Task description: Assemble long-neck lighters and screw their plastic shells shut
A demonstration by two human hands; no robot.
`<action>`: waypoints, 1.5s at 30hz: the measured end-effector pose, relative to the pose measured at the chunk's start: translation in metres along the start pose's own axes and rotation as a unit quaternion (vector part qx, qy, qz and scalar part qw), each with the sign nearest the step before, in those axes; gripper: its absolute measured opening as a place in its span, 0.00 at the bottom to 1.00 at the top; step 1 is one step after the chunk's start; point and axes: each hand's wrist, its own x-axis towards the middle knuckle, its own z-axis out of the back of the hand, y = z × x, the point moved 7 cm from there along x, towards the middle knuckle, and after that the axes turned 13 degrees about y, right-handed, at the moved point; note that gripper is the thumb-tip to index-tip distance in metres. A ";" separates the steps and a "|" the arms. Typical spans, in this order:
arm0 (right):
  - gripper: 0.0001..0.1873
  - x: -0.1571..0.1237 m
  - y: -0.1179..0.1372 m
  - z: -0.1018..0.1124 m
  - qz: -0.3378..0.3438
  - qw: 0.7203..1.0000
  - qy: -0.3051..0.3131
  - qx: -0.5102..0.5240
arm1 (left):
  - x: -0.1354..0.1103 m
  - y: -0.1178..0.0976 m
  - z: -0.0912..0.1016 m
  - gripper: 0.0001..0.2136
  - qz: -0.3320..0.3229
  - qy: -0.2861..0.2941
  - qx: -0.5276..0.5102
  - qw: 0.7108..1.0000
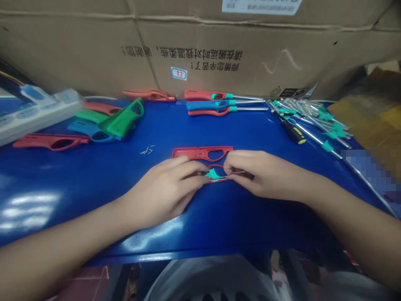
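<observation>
On the blue table (94, 184) both my hands meet over a red lighter shell with a teal trigger piece (213, 174) in it. My left hand (166, 190) is closed, its fingertips pinching the shell's left end. My right hand (260, 171) is closed too, pinching the right end where a thin metal tube pokes out. Just beyond my fingers lies a second red shell half (203, 153), open side up, touched by neither hand.
Several empty shells, red, green (123, 119) and blue, lie at the left. Three finished lighters (219, 102) lie at the back. A heap of metal tubes with teal parts (313, 115) and a screwdriver (293, 131) lie right. Small screws (147, 150). Cardboard boxes (200, 46) behind.
</observation>
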 end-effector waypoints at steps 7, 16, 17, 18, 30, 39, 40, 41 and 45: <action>0.07 0.000 0.000 -0.001 -0.003 1.000 0.009 -0.005 | -0.001 0.001 0.001 0.14 -0.005 -0.004 -0.003 1.000; 0.05 0.001 0.006 -0.004 0.007 0.997 0.018 -0.070 | 0.001 0.001 0.002 0.13 -0.017 -0.009 0.027 0.999; 0.06 0.001 0.006 -0.004 0.006 0.997 0.019 -0.078 | 0.001 0.001 0.002 0.12 -0.021 -0.015 0.032 0.999; 0.06 0.001 0.006 -0.004 0.004 0.996 0.021 -0.083 | 0.000 0.000 0.002 0.12 -0.026 -0.021 0.037 0.999; 0.07 0.003 0.007 -0.005 -0.001 0.993 0.017 -0.121 | -0.003 -0.004 0.009 0.12 -0.037 -0.025 0.052 0.998; 0.11 0.004 0.003 -0.007 -0.009 0.990 0.006 -0.140 | -0.004 -0.002 0.008 0.12 -0.048 -0.025 0.039 0.998; 0.11 0.004 0.003 -0.007 -0.011 0.990 0.003 -0.139 | -0.004 -0.001 0.009 0.12 -0.049 -0.029 0.035 0.998; 0.10 0.005 0.003 -0.007 -0.012 0.990 0.002 -0.137 | -0.005 -0.001 0.009 0.12 -0.048 -0.034 0.031 0.998; 0.10 0.005 0.003 -0.008 -0.016 0.992 -0.005 -0.124 | -0.005 0.000 0.010 0.12 -0.040 -0.039 0.024 0.998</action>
